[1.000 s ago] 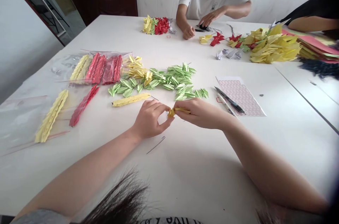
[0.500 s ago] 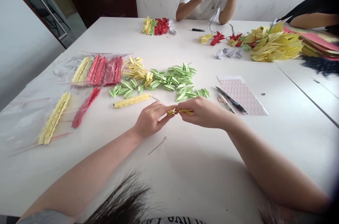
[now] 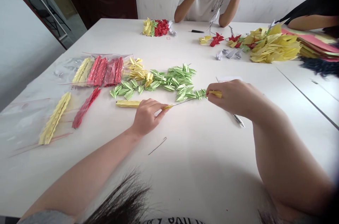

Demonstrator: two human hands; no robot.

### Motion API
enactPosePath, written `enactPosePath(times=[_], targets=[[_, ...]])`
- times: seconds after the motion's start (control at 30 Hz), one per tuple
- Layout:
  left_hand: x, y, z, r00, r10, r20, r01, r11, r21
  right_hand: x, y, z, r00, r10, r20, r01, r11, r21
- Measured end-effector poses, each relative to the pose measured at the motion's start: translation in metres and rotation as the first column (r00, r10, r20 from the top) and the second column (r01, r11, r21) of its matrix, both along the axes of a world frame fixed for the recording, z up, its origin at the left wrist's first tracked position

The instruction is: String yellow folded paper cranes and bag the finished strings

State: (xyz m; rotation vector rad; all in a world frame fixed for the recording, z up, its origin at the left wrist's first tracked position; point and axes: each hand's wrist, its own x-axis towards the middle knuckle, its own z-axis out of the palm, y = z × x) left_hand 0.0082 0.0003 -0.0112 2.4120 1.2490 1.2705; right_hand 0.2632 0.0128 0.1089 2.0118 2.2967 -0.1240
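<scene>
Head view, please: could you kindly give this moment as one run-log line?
left hand: pinching yellow piece | right hand: gripping another yellow piece | dark thread: stretched between them | hooked wire: on table

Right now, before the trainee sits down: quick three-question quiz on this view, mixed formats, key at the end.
1. True or false: a dark thread runs straight between the left hand and the right hand.
2. What colour is the folded-paper piece pinched in the left hand? (a) red (b) green (c) yellow
3. Which lies nearer the picture's bottom edge: the bent-ended wire or the green folded-paper leaves?

Key: 1. True. 2. c. 3. The bent-ended wire.
</scene>
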Motion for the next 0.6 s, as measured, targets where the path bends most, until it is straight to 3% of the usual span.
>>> enactPosePath(times=[0.1,0.17,0.27,0.4,0.5,0.6], targets=[[0.000,0.000,0.000,1.000,0.018,-0.011,-0.018,1.000,0.025,0.005,-0.002,0.009,0.991,-0.113,0.068,0.109,0.992,0.060],[0.000,0.000,-0.001,1.000,0.005,0.007,-0.005,1.000,0.008,0.006,-0.005,0.012,0.989,-0.124,0.081,0.119,0.991,0.068],[0.000,0.001,-0.002,0.998,-0.018,0.058,0.020,0.999,-0.036,0.004,-0.007,0.009,1.000,-0.022,0.014,0.022,0.999,-0.049],[0.000,0.001,-0.001,0.987,-0.008,0.161,0.029,0.991,-0.132,-0.005,-0.009,-0.005,0.979,0.136,-0.153,-0.170,0.955,-0.241],[0.000,0.000,0.001,0.965,0.033,0.261,0.048,0.953,-0.299,-0.013,-0.009,-0.020,0.954,0.217,-0.206,-0.269,0.923,-0.275],[0.000,-0.001,0.001,0.928,0.050,0.370,0.122,0.896,-0.426,-0.018,-0.008,-0.032,0.947,0.235,-0.219,-0.293,0.910,-0.293]])
